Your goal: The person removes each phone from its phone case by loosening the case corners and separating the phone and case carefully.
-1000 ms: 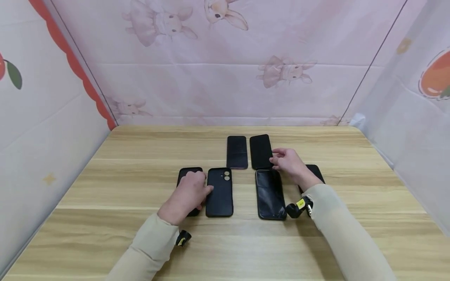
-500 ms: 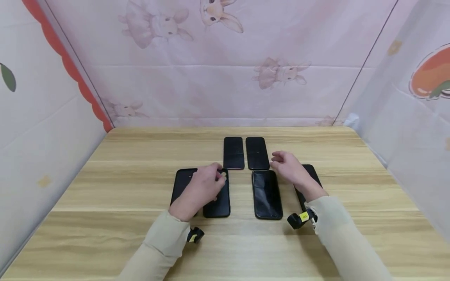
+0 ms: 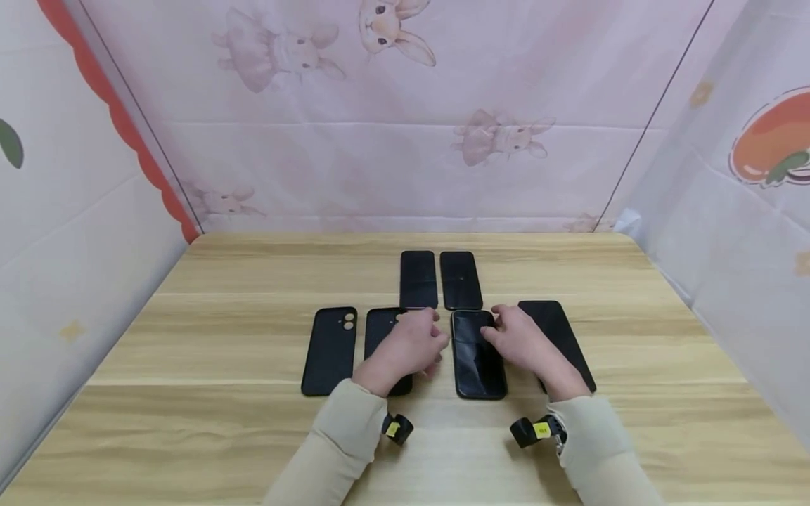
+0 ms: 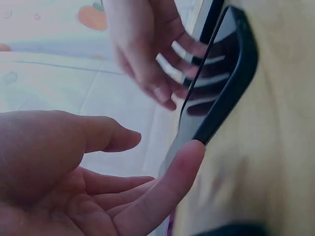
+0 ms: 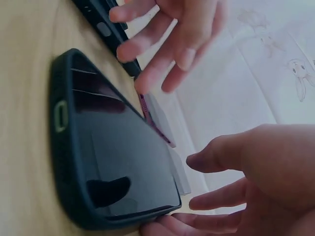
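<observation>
Pink, rabbit-printed backdrop (image 3: 354, 169) is hanging behind a pale wood-grain table (image 3: 190, 351), w/ white side panels (image 3: 82, 239) flanking it L & R. A person's cream L sleeve (image 3: 342, 436) & R sleeve (image 3: 598, 443) are crossing the table's near half.

R hand (image 3: 522, 341) is hovering at the far R edge of a cased phone (image 3: 477, 365), fingers loosely bent, thumb apart from them, gripping nothing; can't tell if fingertips are touching the case. L hand (image 3: 408, 344) is hanging just L of same phone, fingers relaxed & slightly spread, thumb free, also gripping nothing.

Dark slab (image 3: 563, 337) is lying flat at R, partly hidden by R hand & forearm. Cased phone is lying screen up btwn both hands, its glass reflecting fingers. Black case (image 3: 380, 327) is lying partly hidden under L hand in head view; matching case (image 3: 329, 355), w/ 2 round camera holes, is lying just beside it, L. Two black phones (image 3: 419, 280) are lying side by side beyond, R one just past the cased phone.

Black wrist cams (image 3: 403, 429), w/ yellow labels, are sitting nr both cuffs.
</observation>
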A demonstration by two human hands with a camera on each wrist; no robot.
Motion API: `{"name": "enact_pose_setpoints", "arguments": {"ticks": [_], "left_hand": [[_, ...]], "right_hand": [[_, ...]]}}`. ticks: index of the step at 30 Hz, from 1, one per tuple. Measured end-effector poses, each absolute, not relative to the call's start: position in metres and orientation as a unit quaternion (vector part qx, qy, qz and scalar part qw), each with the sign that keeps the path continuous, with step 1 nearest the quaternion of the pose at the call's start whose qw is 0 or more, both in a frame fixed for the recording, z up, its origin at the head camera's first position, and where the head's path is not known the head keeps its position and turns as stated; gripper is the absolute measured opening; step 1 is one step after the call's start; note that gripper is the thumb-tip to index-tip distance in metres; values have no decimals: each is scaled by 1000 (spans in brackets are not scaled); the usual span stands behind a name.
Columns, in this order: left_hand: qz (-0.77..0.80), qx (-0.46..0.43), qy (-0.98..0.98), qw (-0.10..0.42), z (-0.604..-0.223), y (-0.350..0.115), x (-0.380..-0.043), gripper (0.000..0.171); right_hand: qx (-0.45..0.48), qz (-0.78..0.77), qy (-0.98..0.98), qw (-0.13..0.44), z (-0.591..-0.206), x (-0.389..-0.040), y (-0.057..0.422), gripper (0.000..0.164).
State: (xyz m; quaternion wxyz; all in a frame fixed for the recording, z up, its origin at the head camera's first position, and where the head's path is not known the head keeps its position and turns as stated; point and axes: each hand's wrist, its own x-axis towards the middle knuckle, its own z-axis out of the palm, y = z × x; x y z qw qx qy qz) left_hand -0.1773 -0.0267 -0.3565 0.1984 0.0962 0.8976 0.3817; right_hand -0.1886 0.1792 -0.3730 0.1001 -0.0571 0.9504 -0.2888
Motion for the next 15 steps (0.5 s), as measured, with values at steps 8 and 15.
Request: {"name": "enact_pose_setpoints", "arguments": {"ticks": [8, 15], "left_hand": [[449, 75, 859, 234, -367, -17, -177, 52], [492, 63, 832, 247, -373, -18, -178, 57]], "right_hand": [[-31, -292, 947, 131, -378, -184, 179, 50], [-24, -334, 930, 150, -378, -181, 177, 44]]}}
